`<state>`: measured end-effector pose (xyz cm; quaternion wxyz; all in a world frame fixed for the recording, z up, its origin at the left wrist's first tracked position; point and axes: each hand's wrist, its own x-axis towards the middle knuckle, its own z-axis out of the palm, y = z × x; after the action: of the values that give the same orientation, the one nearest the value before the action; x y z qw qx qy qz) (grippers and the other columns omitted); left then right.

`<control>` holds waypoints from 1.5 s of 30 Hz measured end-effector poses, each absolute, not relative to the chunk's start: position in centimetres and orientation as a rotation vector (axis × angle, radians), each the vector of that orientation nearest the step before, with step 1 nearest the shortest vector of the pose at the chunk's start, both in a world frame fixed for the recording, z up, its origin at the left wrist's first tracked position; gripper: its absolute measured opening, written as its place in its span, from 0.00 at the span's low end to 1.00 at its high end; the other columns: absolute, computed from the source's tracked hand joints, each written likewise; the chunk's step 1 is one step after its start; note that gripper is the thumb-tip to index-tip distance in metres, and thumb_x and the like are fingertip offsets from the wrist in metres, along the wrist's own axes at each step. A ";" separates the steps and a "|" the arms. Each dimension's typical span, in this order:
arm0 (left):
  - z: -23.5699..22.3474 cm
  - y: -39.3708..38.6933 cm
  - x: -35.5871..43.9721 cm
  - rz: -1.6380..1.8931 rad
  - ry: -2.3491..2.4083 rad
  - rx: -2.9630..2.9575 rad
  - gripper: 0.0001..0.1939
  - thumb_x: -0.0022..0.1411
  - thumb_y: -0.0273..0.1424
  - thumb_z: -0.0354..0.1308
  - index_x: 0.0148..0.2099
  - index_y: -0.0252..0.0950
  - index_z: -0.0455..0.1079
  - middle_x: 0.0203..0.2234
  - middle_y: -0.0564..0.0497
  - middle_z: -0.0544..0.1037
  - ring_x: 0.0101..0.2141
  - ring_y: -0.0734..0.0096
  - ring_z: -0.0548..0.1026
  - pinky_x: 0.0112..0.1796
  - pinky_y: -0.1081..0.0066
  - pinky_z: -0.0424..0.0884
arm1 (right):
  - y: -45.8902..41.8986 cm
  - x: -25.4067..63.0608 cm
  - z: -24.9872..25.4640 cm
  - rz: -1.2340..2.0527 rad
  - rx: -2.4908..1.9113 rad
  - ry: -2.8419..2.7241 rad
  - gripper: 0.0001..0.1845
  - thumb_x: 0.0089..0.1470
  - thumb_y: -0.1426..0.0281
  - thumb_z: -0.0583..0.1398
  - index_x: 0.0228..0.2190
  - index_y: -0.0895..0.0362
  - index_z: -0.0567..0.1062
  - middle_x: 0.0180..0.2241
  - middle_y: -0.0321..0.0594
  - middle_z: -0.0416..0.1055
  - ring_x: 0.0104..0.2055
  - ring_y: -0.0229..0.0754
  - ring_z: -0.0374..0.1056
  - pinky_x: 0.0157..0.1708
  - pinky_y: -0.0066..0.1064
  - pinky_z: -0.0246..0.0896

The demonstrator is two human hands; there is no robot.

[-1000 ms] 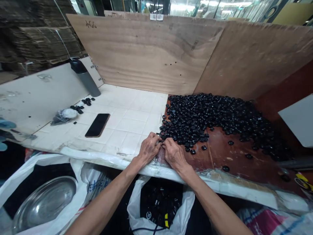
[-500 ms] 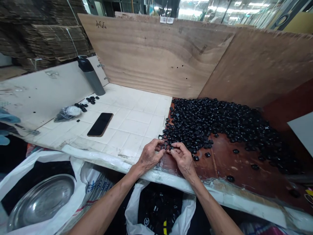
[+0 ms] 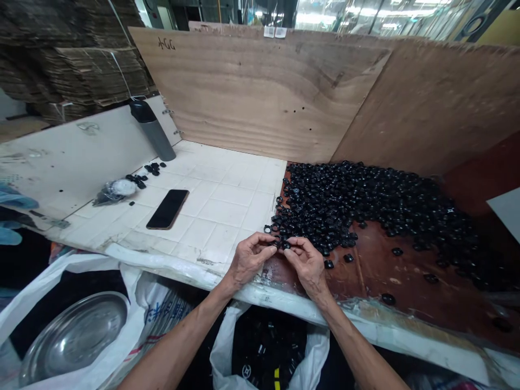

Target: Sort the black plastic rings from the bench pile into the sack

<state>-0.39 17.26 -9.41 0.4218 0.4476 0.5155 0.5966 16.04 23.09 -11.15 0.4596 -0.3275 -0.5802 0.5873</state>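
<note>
Near the front edge of the table, my left hand [image 3: 248, 260] pinches a small black ring [image 3: 276, 243] between thumb and fingers. Facing it, my right hand [image 3: 307, 266] grips a small black round part [image 3: 286, 245] at its fingertips. The two pieces are close together; whether they touch I cannot tell. Just beyond my fingers lies a large pile of small black parts [image 3: 345, 200], with a few loose rings [image 3: 267, 229] at its left edge.
A phone [image 3: 168, 209] lies on the white tabletop, left of my hands. Farther back are a grey bottle [image 3: 156, 135] and a plastic bag [image 3: 116, 190]. Below the edge hang a sack of black parts [image 3: 268, 346] and a sack holding a metal bowl [image 3: 77, 341]. Wooden boards [image 3: 260, 92] wall the back.
My hands have drawn the ring and the round part nearer each other. The view has shifted slightly; the surrounding objects stay in place.
</note>
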 end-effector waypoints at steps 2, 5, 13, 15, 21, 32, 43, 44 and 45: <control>-9.3 17.2 -0.2 1.510 1.253 0.985 0.12 0.58 0.32 0.65 0.43 0.33 0.74 0.39 0.46 0.81 0.39 0.65 0.79 0.45 0.66 0.75 | 23.1 16.1 -11.2 1.471 -0.804 -1.411 0.11 0.52 0.67 0.66 0.39 0.53 0.74 0.33 0.36 0.76 0.34 0.40 0.75 0.39 0.30 0.72; -9.3 17.0 0.1 1.503 1.264 1.023 0.09 0.56 0.31 0.67 0.38 0.32 0.75 0.38 0.45 0.80 0.41 0.64 0.78 0.46 0.67 0.73 | 23.2 16.1 -11.0 1.391 -0.821 -1.458 0.10 0.52 0.68 0.66 0.38 0.54 0.76 0.34 0.37 0.75 0.33 0.39 0.74 0.36 0.29 0.71; -9.5 17.0 -0.1 1.492 1.167 0.934 0.19 0.55 0.31 0.68 0.49 0.34 0.72 0.40 0.47 0.79 0.38 0.69 0.77 0.44 0.69 0.74 | 23.2 16.0 -10.6 1.185 -0.750 -1.583 0.08 0.55 0.70 0.64 0.38 0.54 0.77 0.40 0.40 0.72 0.40 0.41 0.72 0.39 0.30 0.70; -9.5 17.0 -0.2 1.493 1.145 0.986 0.18 0.56 0.31 0.67 0.49 0.34 0.73 0.43 0.45 0.78 0.42 0.67 0.77 0.47 0.68 0.73 | 23.0 16.0 -10.5 1.142 -0.742 -1.657 0.07 0.55 0.70 0.63 0.38 0.53 0.77 0.40 0.41 0.72 0.41 0.42 0.72 0.40 0.31 0.70; -9.2 16.8 -0.2 1.491 1.232 1.195 0.12 0.59 0.31 0.64 0.45 0.34 0.76 0.43 0.44 0.76 0.45 0.62 0.76 0.49 0.65 0.73 | 22.6 16.2 -10.1 1.034 -0.743 -1.823 0.08 0.58 0.71 0.61 0.40 0.53 0.78 0.40 0.42 0.74 0.43 0.44 0.71 0.43 0.35 0.68; -9.4 16.7 -0.1 1.440 1.286 1.273 0.10 0.60 0.30 0.63 0.45 0.35 0.76 0.44 0.45 0.78 0.46 0.62 0.77 0.49 0.64 0.73 | 22.5 16.1 -10.2 0.936 -0.753 -1.868 0.06 0.61 0.73 0.59 0.38 0.54 0.77 0.38 0.41 0.73 0.41 0.43 0.70 0.42 0.35 0.66; -8.6 16.5 -0.1 1.377 1.208 0.955 0.16 0.55 0.35 0.68 0.44 0.32 0.75 0.37 0.46 0.81 0.37 0.67 0.78 0.42 0.67 0.74 | 22.5 16.1 -9.2 1.043 -0.681 -1.821 0.08 0.59 0.72 0.61 0.39 0.53 0.81 0.39 0.43 0.74 0.43 0.44 0.71 0.44 0.38 0.68; -8.6 16.5 -0.1 1.394 1.208 0.981 0.15 0.55 0.35 0.67 0.44 0.32 0.75 0.38 0.46 0.80 0.38 0.66 0.78 0.43 0.67 0.74 | 22.5 16.0 -9.3 1.068 -0.710 -1.800 0.08 0.58 0.71 0.61 0.38 0.53 0.80 0.39 0.42 0.74 0.43 0.44 0.72 0.44 0.37 0.68; -8.7 16.5 0.0 1.414 1.210 1.015 0.15 0.56 0.34 0.67 0.44 0.33 0.76 0.39 0.46 0.80 0.40 0.65 0.78 0.45 0.66 0.73 | 22.5 16.0 -9.5 1.098 -0.750 -1.762 0.07 0.58 0.70 0.62 0.38 0.53 0.80 0.39 0.42 0.74 0.42 0.44 0.72 0.43 0.36 0.68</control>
<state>-0.03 16.50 -8.66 0.4889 0.4175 0.4981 0.5818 16.00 22.51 -9.49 0.4501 -0.3035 -0.7128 0.4440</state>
